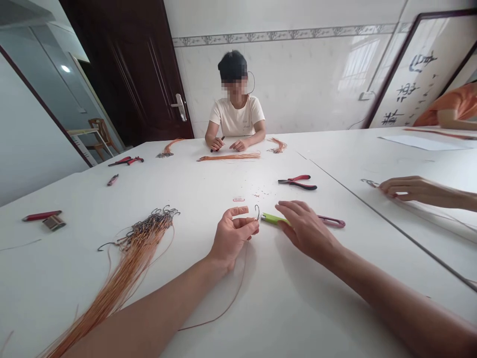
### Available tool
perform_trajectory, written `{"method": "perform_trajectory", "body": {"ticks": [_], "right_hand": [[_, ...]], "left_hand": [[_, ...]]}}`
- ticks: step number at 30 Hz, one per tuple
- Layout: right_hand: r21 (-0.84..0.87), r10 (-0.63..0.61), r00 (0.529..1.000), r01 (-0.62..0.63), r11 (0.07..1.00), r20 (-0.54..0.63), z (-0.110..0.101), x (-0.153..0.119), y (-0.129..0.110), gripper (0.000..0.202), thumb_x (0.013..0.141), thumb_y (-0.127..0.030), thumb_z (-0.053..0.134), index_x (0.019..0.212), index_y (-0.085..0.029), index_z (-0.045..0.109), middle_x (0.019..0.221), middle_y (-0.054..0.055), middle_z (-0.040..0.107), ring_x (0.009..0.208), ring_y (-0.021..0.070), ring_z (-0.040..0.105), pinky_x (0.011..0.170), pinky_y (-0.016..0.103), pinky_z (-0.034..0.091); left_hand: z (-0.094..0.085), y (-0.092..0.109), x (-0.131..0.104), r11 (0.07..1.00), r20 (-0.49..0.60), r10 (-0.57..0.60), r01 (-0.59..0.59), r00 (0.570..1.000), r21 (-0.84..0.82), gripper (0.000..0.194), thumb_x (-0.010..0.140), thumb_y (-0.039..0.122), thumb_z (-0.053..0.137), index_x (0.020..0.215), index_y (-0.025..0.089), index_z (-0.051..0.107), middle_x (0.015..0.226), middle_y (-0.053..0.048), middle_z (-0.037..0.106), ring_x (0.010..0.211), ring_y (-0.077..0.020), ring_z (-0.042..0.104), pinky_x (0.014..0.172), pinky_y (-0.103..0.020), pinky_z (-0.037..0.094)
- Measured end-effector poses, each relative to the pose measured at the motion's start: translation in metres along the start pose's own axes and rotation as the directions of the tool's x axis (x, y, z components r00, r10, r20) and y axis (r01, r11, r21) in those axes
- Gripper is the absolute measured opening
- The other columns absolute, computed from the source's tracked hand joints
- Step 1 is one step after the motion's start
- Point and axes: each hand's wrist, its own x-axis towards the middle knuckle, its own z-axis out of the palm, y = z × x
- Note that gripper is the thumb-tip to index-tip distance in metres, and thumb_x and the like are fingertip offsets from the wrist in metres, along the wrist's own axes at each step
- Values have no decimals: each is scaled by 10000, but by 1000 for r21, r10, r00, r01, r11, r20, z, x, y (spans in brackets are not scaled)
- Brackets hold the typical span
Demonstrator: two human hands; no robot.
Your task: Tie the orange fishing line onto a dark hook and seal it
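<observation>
My left hand (234, 228) pinches a dark fish hook (257, 212) between thumb and fingers. From that hand a thin reddish-orange line (234, 297) curves down over the white table. Just to the right, my right hand (303, 226) lies over a green lighter (271, 219), its fingers stretched out and apart. The lighter's metal end faces the hook, and the hand covers its other end. Behind my right hand sticks out the looped end of a purple-pink tool (337, 222), the rest of it hidden.
A bundle of hooks on orange lines (145, 243) lies left of my left arm. Red-handled pliers (300, 182) lie ahead, near orange scraps. A red tool (40, 216) is at far left. Opposite sits a person (237, 117) with more bundles; another person's hand (410, 189) is at right.
</observation>
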Motion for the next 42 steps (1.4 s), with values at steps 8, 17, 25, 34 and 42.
{"method": "perform_trajectory", "body": {"ticks": [8, 17, 25, 34, 42], "right_hand": [[-26, 7, 992, -4, 1000, 125, 10, 0, -11, 271, 758, -76, 353, 951, -156, 527, 789, 86, 551, 772, 199, 482, 654, 308, 381], [611, 408, 877, -472, 635, 254, 1, 1, -20, 156, 785, -259, 357, 777, -183, 494, 627, -22, 421, 550, 103, 371, 507, 222, 317], [783, 301, 912, -396, 479, 277, 0, -1, -32, 230, 738, -391, 514, 735, -162, 539, 624, -27, 434, 592, 93, 363, 550, 217, 301], [819, 377, 855, -481, 314, 357, -2, 0, -35, 333, 758, -444, 472, 591, -167, 391, 491, -59, 305, 473, 64, 244, 444, 205, 209], [822, 372, 828, -521, 230, 421, -3, 0, -35, 329, 745, -472, 488, 675, -151, 513, 489, -56, 334, 468, 66, 259, 445, 205, 202]], "left_hand": [[-3, 0, -2, 1000, 5, 11, -11, 1000, -4, 378, 661, 281, 651, 989, 192, 485, 772, -33, 622, 691, -128, 571, 628, -241, 401], [-4, -1, -3, 999, 3, 28, -28, 1000, 21, 389, 660, 281, 648, 1000, 188, 484, 765, -43, 633, 694, -139, 570, 634, -251, 405], [5, -3, -8, 993, 174, 82, -95, 981, 65, 377, 673, 271, 637, 993, 182, 459, 672, -4, 589, 585, -99, 515, 545, -211, 378], [4, -3, -10, 987, 195, 109, -130, 975, 95, 317, 692, 236, 612, 978, 199, 481, 721, -1, 578, 679, -114, 524, 630, -236, 403], [3, -5, -10, 983, 199, 137, -158, 970, 96, 287, 718, 208, 583, 982, 204, 471, 744, 5, 552, 705, -113, 515, 647, -241, 404]]}}
